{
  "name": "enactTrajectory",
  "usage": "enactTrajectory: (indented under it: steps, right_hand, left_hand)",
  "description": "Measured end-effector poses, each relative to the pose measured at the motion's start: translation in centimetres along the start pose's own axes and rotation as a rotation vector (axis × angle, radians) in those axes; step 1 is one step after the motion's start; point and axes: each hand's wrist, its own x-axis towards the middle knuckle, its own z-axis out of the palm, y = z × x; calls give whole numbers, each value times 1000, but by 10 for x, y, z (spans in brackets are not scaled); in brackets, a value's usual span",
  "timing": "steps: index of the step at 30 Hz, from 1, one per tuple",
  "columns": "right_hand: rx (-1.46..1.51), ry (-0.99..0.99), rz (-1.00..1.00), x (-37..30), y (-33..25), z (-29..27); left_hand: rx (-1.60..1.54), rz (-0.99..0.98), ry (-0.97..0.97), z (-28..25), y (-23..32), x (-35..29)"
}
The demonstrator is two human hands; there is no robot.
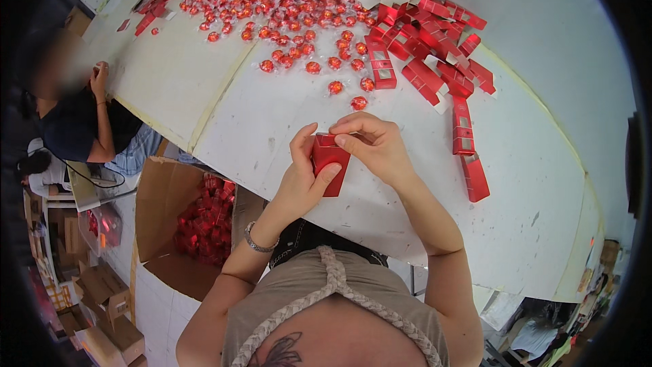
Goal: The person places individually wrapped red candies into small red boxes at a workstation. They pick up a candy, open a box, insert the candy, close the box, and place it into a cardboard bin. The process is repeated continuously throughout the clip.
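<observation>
I see the left hand (302,180) clamped round the small red carton (329,163) above the white table's (272,129) near edge, right hand (373,143) pinching its top flap — a skewed tuck could crease the flap or drop the carton off the edge.

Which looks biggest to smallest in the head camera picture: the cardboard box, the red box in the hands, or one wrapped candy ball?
1. Cardboard box, biggest by far.
2. Red box, held by the left hand and right hand.
3. Wrapped candy ball, smallest, though it lies farther from the camera.
</observation>
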Motion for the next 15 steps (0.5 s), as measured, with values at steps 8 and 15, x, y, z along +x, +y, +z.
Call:
enactTrajectory:
  steps: [8, 15]
  right_hand:
    - [-38, -67, 33, 8, -6, -1]
    - [-36, -264, 153, 18, -6, -12]
  left_hand:
    - [120, -17, -21, -13, 7, -5]
    - [289, 74, -47, -23, 8, -5]
